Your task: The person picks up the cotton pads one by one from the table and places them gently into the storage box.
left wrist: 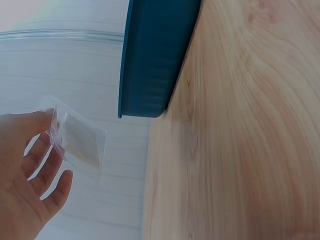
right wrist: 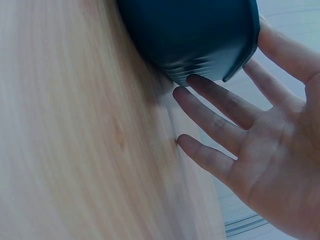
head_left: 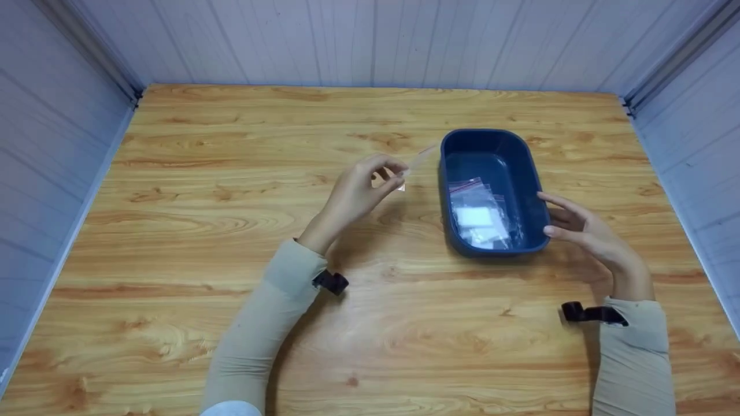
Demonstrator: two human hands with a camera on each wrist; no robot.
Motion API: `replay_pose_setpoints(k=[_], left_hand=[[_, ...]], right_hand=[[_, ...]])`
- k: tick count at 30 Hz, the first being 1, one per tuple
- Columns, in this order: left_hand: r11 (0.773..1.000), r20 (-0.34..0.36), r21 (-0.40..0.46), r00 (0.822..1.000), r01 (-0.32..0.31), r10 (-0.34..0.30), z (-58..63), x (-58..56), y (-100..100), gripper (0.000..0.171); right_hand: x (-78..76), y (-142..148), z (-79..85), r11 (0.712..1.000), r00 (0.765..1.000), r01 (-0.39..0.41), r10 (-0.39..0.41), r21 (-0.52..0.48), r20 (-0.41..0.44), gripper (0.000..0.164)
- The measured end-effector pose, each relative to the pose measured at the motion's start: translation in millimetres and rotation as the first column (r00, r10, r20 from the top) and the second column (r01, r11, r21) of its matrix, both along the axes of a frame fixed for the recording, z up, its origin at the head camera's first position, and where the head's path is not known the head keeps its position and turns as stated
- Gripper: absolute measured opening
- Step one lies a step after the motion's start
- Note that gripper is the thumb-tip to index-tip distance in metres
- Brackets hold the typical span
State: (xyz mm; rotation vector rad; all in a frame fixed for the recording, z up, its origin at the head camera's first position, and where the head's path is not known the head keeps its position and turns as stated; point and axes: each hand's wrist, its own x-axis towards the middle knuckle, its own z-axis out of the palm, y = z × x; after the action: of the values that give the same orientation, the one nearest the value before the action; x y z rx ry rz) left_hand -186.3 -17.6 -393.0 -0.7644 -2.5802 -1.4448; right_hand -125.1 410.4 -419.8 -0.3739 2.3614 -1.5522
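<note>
Between thumb and fingertips, my left hand (head_left: 364, 185) pinches a small clear zip-lock bag (left wrist: 82, 140). In the left wrist view a pale flat piece seems to sit inside the bag; its kind cannot be told. The bag is held above the table, left of a dark blue plastic bin (head_left: 446, 190). Several clear zip-lock bags (head_left: 475, 215) with reddish seal strips lie in the bin's near half. At the bin's right side, my right hand (head_left: 595, 237) touches the rim with thumb and fingertips. Its fingers (right wrist: 215, 120) are spread and mostly straight in the right wrist view.
Both hands are over a wood-grain table (head_left: 231, 173). Pale panel walls (head_left: 370, 43) rise behind it and on both sides. A dark wrist camera (head_left: 330, 282) sticks out from the left sleeve, another camera (head_left: 578, 312) from the right.
</note>
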Motion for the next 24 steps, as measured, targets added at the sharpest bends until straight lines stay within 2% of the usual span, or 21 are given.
replay_pose_setpoints(k=[10,24], left_hand=[[0.999,-0.029,-0.006,0.999,0.034,-0.034,5.5,-0.4,17.8,0.018],[0.998,-0.026,0.006,0.998,0.064,-0.064,13.4,-1.9,37.1,0.018]], right_hand=[[1.7,1.1,-1.6,1.000,1.000,0.009,-0.010,0.018,0.006,0.060],[0.3,0.9,-0.2,1.000,1.000,0.006,-0.006,0.007,0.006,0.059]])
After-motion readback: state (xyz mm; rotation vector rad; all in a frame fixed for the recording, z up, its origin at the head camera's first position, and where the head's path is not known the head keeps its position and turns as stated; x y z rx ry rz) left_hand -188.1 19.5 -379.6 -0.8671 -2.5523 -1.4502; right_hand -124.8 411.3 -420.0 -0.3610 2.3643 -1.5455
